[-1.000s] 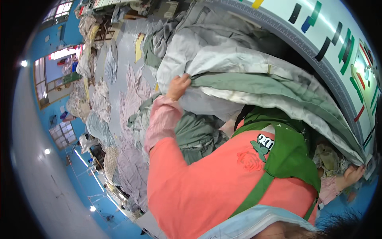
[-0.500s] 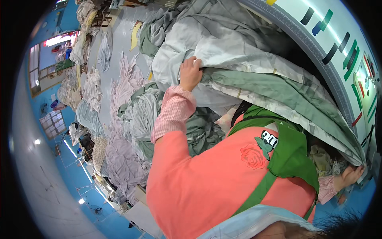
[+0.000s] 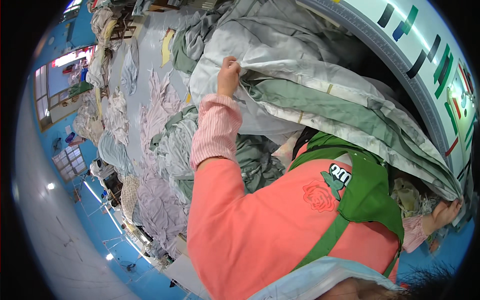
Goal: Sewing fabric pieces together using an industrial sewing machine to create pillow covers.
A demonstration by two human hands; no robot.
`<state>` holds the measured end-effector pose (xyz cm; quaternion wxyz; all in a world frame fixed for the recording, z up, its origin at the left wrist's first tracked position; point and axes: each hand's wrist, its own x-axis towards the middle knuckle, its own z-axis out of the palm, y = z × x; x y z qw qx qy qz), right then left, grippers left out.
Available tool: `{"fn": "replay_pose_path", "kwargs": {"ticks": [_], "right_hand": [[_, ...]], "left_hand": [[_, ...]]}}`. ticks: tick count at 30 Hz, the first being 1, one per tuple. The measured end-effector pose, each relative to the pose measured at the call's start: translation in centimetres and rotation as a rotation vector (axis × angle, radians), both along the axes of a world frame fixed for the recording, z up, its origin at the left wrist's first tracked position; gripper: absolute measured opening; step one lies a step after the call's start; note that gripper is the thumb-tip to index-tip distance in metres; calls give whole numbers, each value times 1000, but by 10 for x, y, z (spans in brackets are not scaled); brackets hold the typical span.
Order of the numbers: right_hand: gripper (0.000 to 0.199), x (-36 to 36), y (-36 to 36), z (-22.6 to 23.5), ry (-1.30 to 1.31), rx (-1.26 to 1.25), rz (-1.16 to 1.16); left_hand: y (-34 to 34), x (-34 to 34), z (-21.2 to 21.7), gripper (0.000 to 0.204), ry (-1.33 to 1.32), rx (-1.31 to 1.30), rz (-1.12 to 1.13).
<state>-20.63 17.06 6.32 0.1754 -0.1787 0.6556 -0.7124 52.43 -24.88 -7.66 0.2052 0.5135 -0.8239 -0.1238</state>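
A long pale grey-green fabric (image 3: 320, 102) with layered edges stretches across my front from one hand to the other. My left hand (image 3: 229, 76) is closed on its pale edge and pulls the cloth into a taut fold. At the far right my right hand (image 3: 445, 215) pinches the other end, where the layers come together; its fingertips are partly hidden. Small tan marks show along the layered edges. Behind my left hand the same pale cloth spreads out in loose folds.
A grey measuring rule (image 3: 400, 65) runs along the edge of the white table (image 3: 375, 37), which bears coloured tape strips. Crumpled green-grey cloth (image 3: 175, 150) and a lilac pile (image 3: 160, 210) lie to the left. More heaps line the grey floor (image 3: 150, 55).
My left hand has moved slightly left and up, drawing the fabric edge with it, and its fingers have curled tighter. The right hand stays at the far end of the cloth.
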Motion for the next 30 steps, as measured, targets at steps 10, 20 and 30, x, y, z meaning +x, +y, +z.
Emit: {"fn": "replay_pose_path", "kwargs": {"ticks": [10, 20, 30], "right_hand": [[24, 8, -12, -2, -20, -24, 70], [24, 12, -3, -6, -77, -68, 171], [26, 18, -14, -13, -84, -69, 198]], "left_hand": [[45, -32, 23, 19, -128, -114, 57], [31, -26, -16, 13, 107, -63, 366], [19, -1, -27, 11, 75, 117, 277]]}}
